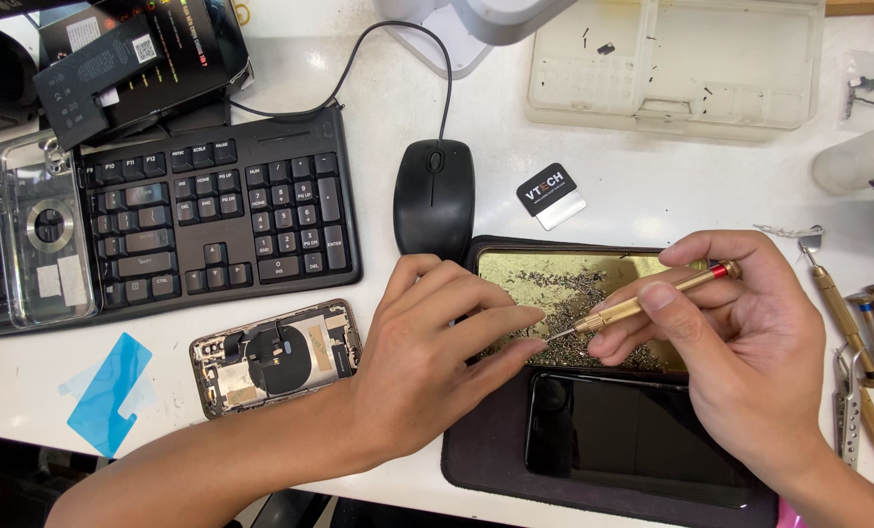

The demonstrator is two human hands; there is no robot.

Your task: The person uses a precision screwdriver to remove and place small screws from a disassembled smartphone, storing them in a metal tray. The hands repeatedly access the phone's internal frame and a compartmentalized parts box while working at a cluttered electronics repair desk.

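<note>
A slim brass-coloured screwdriver with a red band near its cap lies slantwise over a gold-coloured tray strewn with tiny dark screws; its fine tip points left and down, toward the left hand's fingertips. The right hand is closed about the shaft, thumb and fingers pinching it near the tip end. The left hand rests beside it, its fingers extended and held close together, their ends just by the screwdriver tip above the screws; whether they pinch a screw cannot be told. The tray sits at the far end of a dark work mat, and a black phone lies screen-up on the mat nearer the person. Left of the mat lies an opened phone housing with its internal parts exposed, and a blue plastic film beyond it. Farther back stand a black keyboard, with a clear phone case on it, and a black mouse. More tools lie at the right edge.
</note>
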